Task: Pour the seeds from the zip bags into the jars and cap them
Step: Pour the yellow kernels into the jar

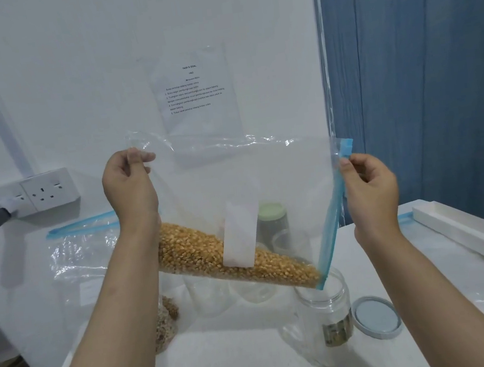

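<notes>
White wall (98, 63) with socket (49, 190), taped instruction sheet (196, 94), blue curtain (419, 70), white table (241, 360)

We see the left hand (129, 182) pinching a top corner of a clear zip bag (243, 183) and the right hand (369, 189) pinching its blue zipper strip (330, 218). Yellow corn kernels (231, 254) slope toward the bag's low corner, which sits over the open glass jar (324, 316) beside a grey lid (376, 316) on the white surface (241, 360).

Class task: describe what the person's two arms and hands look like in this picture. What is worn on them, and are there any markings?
Both forearms are bare as far as the frame shows: no sleeves in view. The left hand and right hand wear no gloves, and no rings, watch or bracelets are visible. Fingernails are short and unpainted. No tattoos, bandages or other markings show.
</notes>
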Tool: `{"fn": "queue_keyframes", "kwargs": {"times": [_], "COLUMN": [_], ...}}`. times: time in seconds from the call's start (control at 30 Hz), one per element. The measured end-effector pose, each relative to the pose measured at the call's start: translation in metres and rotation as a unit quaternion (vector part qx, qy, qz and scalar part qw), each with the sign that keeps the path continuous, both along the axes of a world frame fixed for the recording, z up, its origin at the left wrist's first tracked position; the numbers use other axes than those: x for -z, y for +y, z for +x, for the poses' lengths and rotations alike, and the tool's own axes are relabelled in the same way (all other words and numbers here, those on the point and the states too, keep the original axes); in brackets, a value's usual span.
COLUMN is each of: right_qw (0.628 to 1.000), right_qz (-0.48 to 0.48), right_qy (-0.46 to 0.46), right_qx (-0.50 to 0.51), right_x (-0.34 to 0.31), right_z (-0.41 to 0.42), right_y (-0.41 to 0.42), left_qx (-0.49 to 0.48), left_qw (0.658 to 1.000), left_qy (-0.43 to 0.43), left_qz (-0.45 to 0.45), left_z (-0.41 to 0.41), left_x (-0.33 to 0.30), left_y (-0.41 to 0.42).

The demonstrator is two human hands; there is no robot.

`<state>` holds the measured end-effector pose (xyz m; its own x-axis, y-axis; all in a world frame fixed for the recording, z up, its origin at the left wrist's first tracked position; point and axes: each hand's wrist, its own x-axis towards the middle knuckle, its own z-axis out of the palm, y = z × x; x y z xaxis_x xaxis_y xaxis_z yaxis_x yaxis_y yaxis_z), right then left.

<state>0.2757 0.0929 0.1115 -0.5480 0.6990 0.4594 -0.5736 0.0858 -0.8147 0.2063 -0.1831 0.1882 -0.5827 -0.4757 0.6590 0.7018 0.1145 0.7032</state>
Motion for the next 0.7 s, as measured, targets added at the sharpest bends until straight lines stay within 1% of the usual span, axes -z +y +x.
{"fn": "queue_keyframes", "kwargs": {"times": [0.17, 0.5, 0.6, 0.7], "right_qw": [1.000, 1.000, 1.000, 1.000], "right_qz": [-0.002, 0.000, 0.005, 0.007], "right_qy": [-0.003, 0.007, 0.004, 0.000], "right_qx": [0.006, 0.000, 0.001, 0.001], "right_x": [0.001, 0.004, 0.006, 0.007], "right_z": [0.003, 0.008, 0.007, 0.007], "right_y": [0.001, 0.003, 0.003, 0.003], "left_qx": [-0.001, -0.018, 0.003, 0.006], "left_qw": [1.000, 0.997, 0.994, 0.993], "left_qy": [-0.002, 0.038, 0.050, 0.056], "left_qz": [0.000, 0.064, 0.094, 0.101], "left_z": [0.001, 0.000, -0.001, -0.001], "left_x": [0.000, 0.010, 0.010, 0.011], "left_y": [0.001, 0.001, 0.002, 0.002]}}
